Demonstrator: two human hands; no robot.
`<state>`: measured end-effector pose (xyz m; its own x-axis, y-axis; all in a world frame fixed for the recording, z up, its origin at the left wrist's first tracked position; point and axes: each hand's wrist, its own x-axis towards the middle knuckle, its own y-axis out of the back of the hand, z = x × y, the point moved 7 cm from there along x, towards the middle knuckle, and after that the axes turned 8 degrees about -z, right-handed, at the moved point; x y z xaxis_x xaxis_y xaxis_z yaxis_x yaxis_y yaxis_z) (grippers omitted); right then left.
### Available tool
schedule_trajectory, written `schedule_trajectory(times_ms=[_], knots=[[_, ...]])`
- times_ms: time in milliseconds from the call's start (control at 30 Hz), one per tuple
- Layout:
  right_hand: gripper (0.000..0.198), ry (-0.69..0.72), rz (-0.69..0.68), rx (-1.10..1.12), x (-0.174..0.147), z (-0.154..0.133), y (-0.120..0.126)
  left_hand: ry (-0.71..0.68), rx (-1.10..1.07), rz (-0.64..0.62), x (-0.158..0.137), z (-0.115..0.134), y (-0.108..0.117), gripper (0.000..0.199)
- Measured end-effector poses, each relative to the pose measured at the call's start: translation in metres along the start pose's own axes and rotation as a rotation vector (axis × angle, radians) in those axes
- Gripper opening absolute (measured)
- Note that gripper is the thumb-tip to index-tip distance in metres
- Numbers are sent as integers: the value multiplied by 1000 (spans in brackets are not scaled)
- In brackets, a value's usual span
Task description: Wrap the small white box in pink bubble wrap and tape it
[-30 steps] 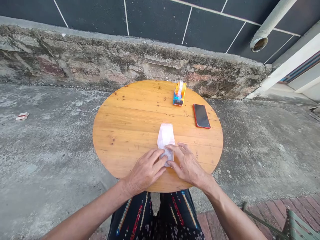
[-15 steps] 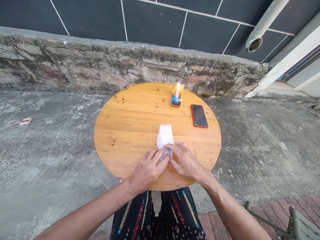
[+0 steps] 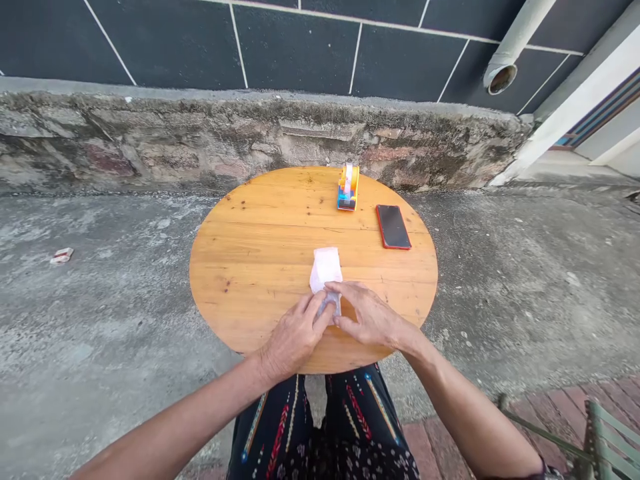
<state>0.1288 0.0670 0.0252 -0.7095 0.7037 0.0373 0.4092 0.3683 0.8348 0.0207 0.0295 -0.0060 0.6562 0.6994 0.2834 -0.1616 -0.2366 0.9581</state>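
Note:
A folded piece of thin, pinkish-white paper [image 3: 326, 267] lies flat on the round wooden table [image 3: 250, 260], close to its near side. The near end of the paper looks greyish and is partly covered by fingers. My left hand [image 3: 296, 333] has its bent fingers closed on the left side of that end. From the right, my right hand [image 3: 369, 315] holds the same end, thumb and forefinger curved around its edge. Whether anything is wrapped inside cannot be made out.
A yellow and blue tape dispenser [image 3: 348, 188] stands near the table's far edge. Right of it lies a phone [image 3: 393, 227] with a red case. A stone-based wall [image 3: 200, 143] runs behind the table. A green slatted chair [image 3: 607, 433] is at lower right.
The view has shifted slightly. Both hands stay at the near end of the paper, with only small finger movements; the right hand's fingers lie a little closer together.

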Motion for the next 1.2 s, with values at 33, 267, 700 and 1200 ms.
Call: schedule_trajectory(times_ms=[33, 267, 700, 1200], knots=[[56, -2, -1, 3, 0, 0, 0, -2, 10, -16, 0, 0, 0, 36], [57, -2, 6, 14, 0, 1, 1, -6, 3, -40, 6, 1, 3, 33], [54, 10, 48, 101, -9, -3, -2, 162, -313, -156, 16, -5, 9, 46], [50, -53, -71, 506, 2, 31, -4, 177, -637, -365, 44, -30, 18, 35]])
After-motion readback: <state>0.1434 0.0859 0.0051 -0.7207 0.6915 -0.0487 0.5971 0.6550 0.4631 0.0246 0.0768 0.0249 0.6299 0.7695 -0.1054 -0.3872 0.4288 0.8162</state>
